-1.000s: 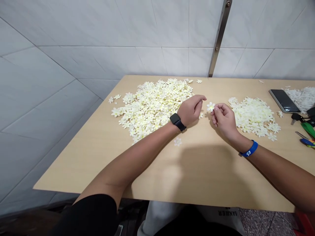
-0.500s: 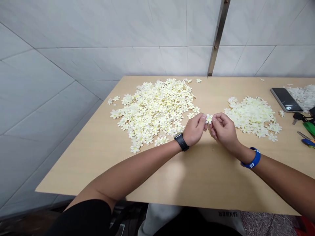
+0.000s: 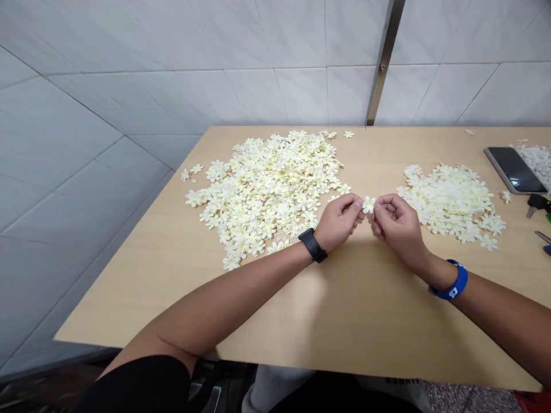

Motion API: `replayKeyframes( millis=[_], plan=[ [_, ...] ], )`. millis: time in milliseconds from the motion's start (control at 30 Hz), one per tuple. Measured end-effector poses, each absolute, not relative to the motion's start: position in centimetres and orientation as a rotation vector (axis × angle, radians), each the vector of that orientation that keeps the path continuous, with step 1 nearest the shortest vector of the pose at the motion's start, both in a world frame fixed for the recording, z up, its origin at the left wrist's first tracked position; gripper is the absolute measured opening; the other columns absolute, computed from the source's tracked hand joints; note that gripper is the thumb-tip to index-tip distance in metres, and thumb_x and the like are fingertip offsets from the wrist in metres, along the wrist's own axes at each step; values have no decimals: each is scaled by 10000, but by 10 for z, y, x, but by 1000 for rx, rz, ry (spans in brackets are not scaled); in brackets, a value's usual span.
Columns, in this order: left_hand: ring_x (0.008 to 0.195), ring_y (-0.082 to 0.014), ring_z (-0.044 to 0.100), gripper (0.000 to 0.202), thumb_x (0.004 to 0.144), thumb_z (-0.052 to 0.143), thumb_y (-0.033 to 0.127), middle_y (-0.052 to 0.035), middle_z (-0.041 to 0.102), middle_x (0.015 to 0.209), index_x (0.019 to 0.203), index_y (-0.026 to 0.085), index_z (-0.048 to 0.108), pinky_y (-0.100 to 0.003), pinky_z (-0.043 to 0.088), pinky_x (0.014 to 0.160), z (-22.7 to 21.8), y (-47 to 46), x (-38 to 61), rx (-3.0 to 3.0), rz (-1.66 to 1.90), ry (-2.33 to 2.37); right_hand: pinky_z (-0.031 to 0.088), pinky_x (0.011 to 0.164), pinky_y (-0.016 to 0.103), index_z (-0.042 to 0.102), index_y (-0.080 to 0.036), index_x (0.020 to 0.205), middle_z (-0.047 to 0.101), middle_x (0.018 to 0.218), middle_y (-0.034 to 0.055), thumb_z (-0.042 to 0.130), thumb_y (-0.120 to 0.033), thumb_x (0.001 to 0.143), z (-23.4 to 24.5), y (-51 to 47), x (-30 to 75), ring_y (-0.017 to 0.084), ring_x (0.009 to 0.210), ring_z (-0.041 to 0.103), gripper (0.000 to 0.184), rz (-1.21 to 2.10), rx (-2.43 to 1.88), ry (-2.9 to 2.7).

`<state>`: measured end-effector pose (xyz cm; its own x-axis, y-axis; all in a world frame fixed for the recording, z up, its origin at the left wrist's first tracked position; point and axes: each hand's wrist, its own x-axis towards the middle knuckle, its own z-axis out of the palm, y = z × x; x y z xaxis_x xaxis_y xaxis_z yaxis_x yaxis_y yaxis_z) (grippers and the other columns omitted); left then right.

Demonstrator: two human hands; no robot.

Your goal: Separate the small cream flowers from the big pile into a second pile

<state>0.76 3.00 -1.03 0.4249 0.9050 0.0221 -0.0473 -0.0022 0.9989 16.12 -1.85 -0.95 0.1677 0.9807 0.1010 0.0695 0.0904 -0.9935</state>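
Note:
A small white artificial flower with a yellowish centre (image 3: 368, 205) is pinched between the fingertips of my left hand (image 3: 339, 222) and my right hand (image 3: 398, 225), just above the tabletop. Both hands meet over the gap between two heaps. To the left lies a large heap of loose cream-white flowers (image 3: 262, 195), close to my left hand. A smaller, denser heap of similar flowers (image 3: 447, 202) lies to the right of my right hand. A black watch (image 3: 312, 245) sits on my left wrist, and a blue band (image 3: 451, 283) on my right.
The heaps lie on a light wooden table (image 3: 344, 321) against white tiled walls with a metal strip (image 3: 384, 63). At the far right are a black phone (image 3: 514, 170), a heap of white flower material (image 3: 536, 163), and keys (image 3: 538, 203).
My left hand has moved right from beside the flower to pinching it with my right hand. The head view has tilted slightly, shifting the table lower-left to higher in the frame.

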Motion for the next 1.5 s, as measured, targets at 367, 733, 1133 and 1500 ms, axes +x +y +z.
replayKeyframes(
  millis=[367,733,1133,1500],
  plan=[
    [680,-119,487,271,957,569,374,3,567,704,776,173,593,-254,405,655,-15,30,6,1635,1056,845,541,643,303,723,-209,913,736,857,46,710,-271,895,-9,-22,162,163,717,667,66,510,-1333,-1519],
    [517,-92,503,422,941,635,558,15,571,597,789,165,621,-236,433,553,-15,37,5,1527,979,716,623,694,307,744,-210,852,772,794,42,795,-358,856,-14,-17,162,192,745,755,157,821,-1205,-1292],
    [543,-79,490,278,969,602,355,28,556,607,763,169,585,-218,410,555,-15,33,8,1546,1095,776,581,626,286,702,-204,779,702,693,22,738,-332,889,-5,-18,161,152,642,672,172,717,-1241,-1298],
    [527,-40,466,224,951,602,211,36,554,673,738,166,548,-172,417,498,-10,41,9,1116,1146,969,442,428,196,579,-222,781,610,728,2,765,-324,785,-12,2,180,100,564,539,212,1196,-1122,-724]
  ],
)
